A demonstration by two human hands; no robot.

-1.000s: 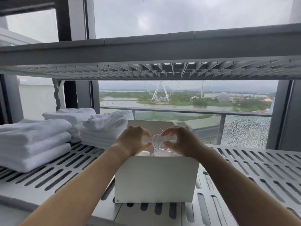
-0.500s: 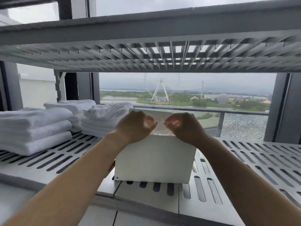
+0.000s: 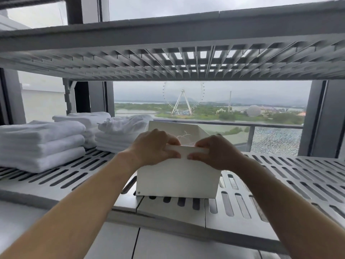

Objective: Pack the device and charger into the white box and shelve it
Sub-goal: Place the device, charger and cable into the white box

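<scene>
- Head view, the work itself — the white box (image 3: 177, 178) stands on the slotted shelf (image 3: 280, 176), close to its front edge and roughly in the middle, with its plain front wall facing the camera.
- Both hands are at the top of that wall. The left hand (image 3: 155, 146) and right hand (image 3: 218, 153) each pinch a narrow white strip along the rim, seemingly a front flap (image 3: 186, 149), with fingers curled over it and thumbs under it. The two hands are close together but not touching.
- Behind the hands the lid (image 3: 175, 128) stands up and open. A thin loop of white cord (image 3: 183, 136) pokes above the rim between lid and flap.
- The device and charger are not visible. They are probably down inside the box, but the wall and hands hide the inside, so I cannot tell.
- Step in hand, as I judge it: closing up, with the packing done or nearly done and the shelving to follow.
- The next move calls for tucking the stray cord below the rim, then folding the flap in and bringing the lid down over it. A loop caught under the lid would keep it from seating.
- After that the box needs a push deeper onto the shelf.
- Head view, surroundings — folded white towels (image 3: 41, 144) sit in stacks to the left, well apart from the box. An upper shelf (image 3: 168, 58) runs overhead, leaving room above the raised lid.
</scene>
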